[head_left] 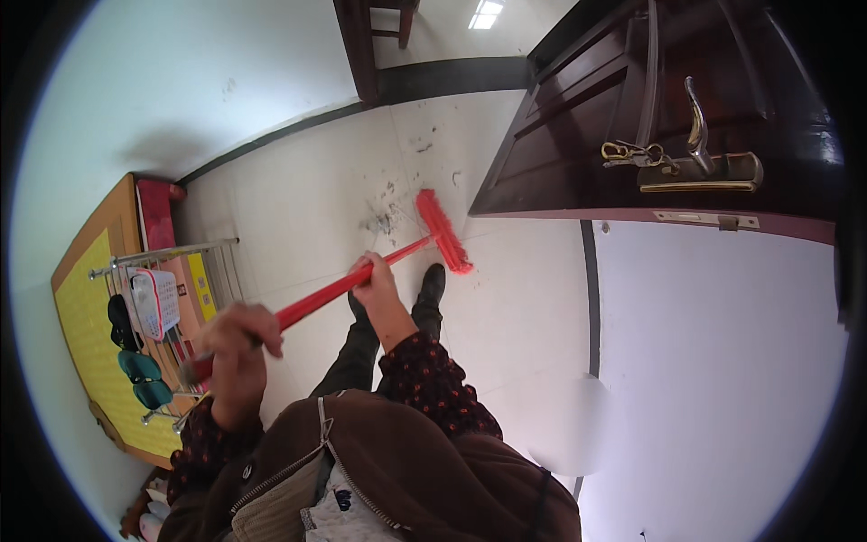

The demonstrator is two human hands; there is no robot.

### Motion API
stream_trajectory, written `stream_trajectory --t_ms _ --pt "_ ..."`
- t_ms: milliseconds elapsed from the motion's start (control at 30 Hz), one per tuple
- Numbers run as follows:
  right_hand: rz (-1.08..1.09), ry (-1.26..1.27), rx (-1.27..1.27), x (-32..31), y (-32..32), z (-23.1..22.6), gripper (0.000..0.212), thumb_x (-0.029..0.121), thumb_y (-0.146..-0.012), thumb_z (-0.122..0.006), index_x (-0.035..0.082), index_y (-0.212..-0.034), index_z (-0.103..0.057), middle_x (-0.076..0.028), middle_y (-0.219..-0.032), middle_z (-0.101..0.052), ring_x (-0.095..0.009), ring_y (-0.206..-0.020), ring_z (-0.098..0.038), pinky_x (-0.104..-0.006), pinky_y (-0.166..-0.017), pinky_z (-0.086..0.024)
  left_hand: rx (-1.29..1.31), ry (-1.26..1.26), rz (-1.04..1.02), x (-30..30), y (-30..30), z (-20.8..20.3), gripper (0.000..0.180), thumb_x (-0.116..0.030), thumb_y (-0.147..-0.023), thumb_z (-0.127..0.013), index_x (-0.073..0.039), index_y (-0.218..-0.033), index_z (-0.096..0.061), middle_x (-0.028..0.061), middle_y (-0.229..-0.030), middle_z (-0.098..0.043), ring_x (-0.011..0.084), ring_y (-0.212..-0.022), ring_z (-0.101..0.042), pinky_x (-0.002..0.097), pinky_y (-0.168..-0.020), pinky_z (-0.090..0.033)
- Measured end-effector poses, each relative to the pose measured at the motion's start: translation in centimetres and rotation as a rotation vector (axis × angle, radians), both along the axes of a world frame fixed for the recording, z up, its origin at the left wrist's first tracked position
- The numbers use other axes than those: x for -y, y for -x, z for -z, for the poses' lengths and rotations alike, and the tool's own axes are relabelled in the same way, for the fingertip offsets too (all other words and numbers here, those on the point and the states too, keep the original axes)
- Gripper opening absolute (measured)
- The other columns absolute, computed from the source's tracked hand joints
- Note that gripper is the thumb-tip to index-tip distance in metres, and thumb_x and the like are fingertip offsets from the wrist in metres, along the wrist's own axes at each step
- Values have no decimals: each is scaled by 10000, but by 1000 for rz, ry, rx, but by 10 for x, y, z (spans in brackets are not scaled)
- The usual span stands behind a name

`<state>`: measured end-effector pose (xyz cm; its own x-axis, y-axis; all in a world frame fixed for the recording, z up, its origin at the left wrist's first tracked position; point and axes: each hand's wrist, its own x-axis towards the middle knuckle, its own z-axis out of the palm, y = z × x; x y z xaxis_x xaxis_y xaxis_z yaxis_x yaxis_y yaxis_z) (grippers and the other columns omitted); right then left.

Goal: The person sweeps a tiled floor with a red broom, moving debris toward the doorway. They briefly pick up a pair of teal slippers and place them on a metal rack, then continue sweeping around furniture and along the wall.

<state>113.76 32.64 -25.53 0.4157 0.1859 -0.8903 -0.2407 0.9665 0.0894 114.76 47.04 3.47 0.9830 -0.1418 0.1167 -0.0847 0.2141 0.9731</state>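
Observation:
A red broom (442, 232) rests its bristle head on the pale tiled floor, its red handle slanting down to the left toward me. My left hand (237, 339) is wrapped round the upper end of the handle, somewhat blurred. Lower on the handle, nearer the bristles, my right hand (376, 282) grips it. Just left of the broom head lies a scatter of dark dust and debris (384, 215), with more specks farther off toward the doorway. My dark shoe (433, 284) stands close below the bristles.
An open dark wooden door (578, 135) with keys (632, 154) in its lock stands at the right. A metal rack (172, 253) on the left holds a white basket (155, 303) and green slippers (144, 378), beside a yellow-topped board (81, 307). A dark threshold (452, 79) crosses the far doorway.

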Motion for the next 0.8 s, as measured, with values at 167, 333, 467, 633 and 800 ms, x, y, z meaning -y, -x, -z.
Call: stream_trajectory --t_ms 167,333,467,633,800 --pt "-12 37 -4 -5 11 -21 181 131 -870 -575 106 -716 -484 -28 -615 -507 -193 -560 -525 -358 -498 -445 -47 121 -62 -23 -4 -8 451 -364 -1009 -399 -64 -674 -380 152 -738 -563 188 -547 -489 338 -598 -429" --pt "-21 46 47 36 -14 33 171 117 -864 -578 102 -724 -482 -27 -616 -512 -185 -555 -526 -341 -508 -444 -174 -9 -90 15 -14 28 405 -296 -976 -466 -51 -663 -394 164 -744 -564 222 -610 -517 340 -607 -437" --pt "-34 -10 278 28 -42 1 153 76 -866 -575 93 -742 -488 -27 -648 -536 -166 -607 -554 -307 -566 -466 150 66 70 15 -18 4 426 -343 -999 -414 -92 -655 -391 131 -755 -543 207 -606 -478 339 -614 -397" --pt "32 -31 132 13 -48 -76 119 53 -876 -568 80 -778 -506 -30 -681 -549 -152 -660 -563 -298 -618 -488 110 135 -175 -26 -29 -22 484 -405 -1019 -349 -113 -633 -349 101 -652 -497 161 -464 -388 320 -506 -381" --pt "35 32 123 34 -35 -49 127 80 -893 -580 74 -804 -490 -49 -694 -547 -196 -667 -570 -326 -625 -514 128 173 -55 -13 -40 -1 496 -416 -1023 -332 -111 -631 -344 107 -649 -494 164 -454 -384 310 -502 -379"
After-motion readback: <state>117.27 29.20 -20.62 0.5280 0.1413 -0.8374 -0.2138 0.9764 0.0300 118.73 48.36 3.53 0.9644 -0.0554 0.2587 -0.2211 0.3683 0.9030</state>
